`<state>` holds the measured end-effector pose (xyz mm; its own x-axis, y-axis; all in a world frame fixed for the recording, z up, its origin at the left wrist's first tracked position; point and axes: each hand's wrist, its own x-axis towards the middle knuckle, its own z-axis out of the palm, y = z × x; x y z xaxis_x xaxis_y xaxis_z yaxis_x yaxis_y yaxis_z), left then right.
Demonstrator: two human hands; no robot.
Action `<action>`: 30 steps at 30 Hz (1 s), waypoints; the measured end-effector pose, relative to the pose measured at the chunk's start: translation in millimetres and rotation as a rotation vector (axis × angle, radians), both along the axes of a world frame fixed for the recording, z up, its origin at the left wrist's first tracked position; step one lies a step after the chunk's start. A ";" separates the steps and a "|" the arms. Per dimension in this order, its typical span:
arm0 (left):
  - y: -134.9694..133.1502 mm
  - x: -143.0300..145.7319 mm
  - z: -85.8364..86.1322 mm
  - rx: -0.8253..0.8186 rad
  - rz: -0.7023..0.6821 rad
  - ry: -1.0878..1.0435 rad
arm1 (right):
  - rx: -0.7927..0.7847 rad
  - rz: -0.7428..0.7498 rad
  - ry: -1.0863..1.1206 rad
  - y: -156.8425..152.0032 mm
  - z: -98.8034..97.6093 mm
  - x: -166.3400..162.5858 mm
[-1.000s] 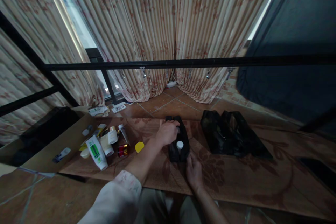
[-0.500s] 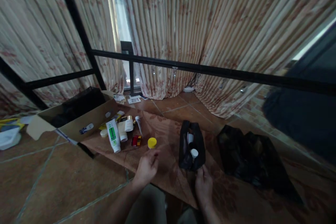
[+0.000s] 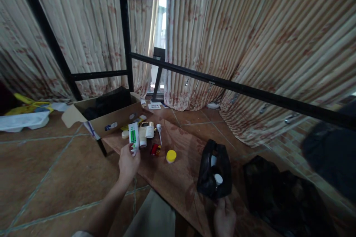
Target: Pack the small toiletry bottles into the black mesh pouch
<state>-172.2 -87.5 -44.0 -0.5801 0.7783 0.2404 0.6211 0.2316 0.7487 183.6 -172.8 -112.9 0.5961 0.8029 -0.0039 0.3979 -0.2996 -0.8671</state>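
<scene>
My left hand (image 3: 128, 164) is closed on the lower end of a white and green squeeze tube (image 3: 134, 136), which lies among other toiletries. Beside it are a beige tube (image 3: 142, 137), a white-capped container (image 3: 150, 131) and a small pale round jar (image 3: 125, 134). Nearer the bench's middle sit a red and gold item (image 3: 155, 150) and a jar with a yellow lid (image 3: 171, 156). My right hand (image 3: 224, 216) pinches the near edge of a black pouch (image 3: 203, 177). Inside the open pouch stand a white-capped container (image 3: 218, 179) and another pale item (image 3: 213, 160).
A cloth-covered bench (image 3: 178, 181) carries these things. At its left end is an open cardboard box (image 3: 111, 118) holding something black. A crumpled black bag (image 3: 280, 189) lies to the right. Black metal bars (image 3: 178, 68) cross ahead, before striped curtains (image 3: 194, 37). A white tray (image 3: 25, 121) rests far left.
My left hand has moved left from beside the yellow-lidded jar and taken hold of the white and green tube. My right hand stays at the pouch. The view has shifted left.
</scene>
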 end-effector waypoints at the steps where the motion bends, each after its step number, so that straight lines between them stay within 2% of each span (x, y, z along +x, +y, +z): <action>1: 2.0 -2.0 0.5 -0.042 0.022 0.032 | -0.007 -0.001 -0.005 0.0 0.2 0.1; 6: 13.5 -3.8 4.3 -0.291 0.038 0.107 | 0.022 -0.013 -0.041 1.2 -3.5 2.7; 9: 24.0 -6.8 5.2 -0.375 0.028 0.072 | 0.035 -0.019 -0.091 1.6 -5.9 4.6; 12: 34.4 -15.3 3.2 -0.434 0.082 -0.028 | -0.003 -0.017 -0.106 1.5 -7.5 5.3; 16: 38.5 -30.9 -2.1 -0.338 0.120 -0.235 | 0.013 -0.021 -0.102 1.1 -10.0 5.5; 20: 24.0 -35.3 -11.7 -0.233 0.054 -0.344 | 0.017 -0.003 -0.080 1.2 -9.5 5.1; 25: -4.8 -19.3 -25.3 0.074 0.005 -0.676 | 0.026 0.013 -0.037 1.1 -3.0 2.4; 30: -18.2 -0.5 -17.8 0.097 -0.055 -0.787 | 0.037 0.008 -0.053 1.1 -1.5 1.5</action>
<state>-172.7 -105.7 -61.8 -0.5692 0.8073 -0.1559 -0.0902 0.1272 0.9878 185.1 -171.7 -114.4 0.5882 0.8066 0.0574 0.4456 -0.2641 -0.8554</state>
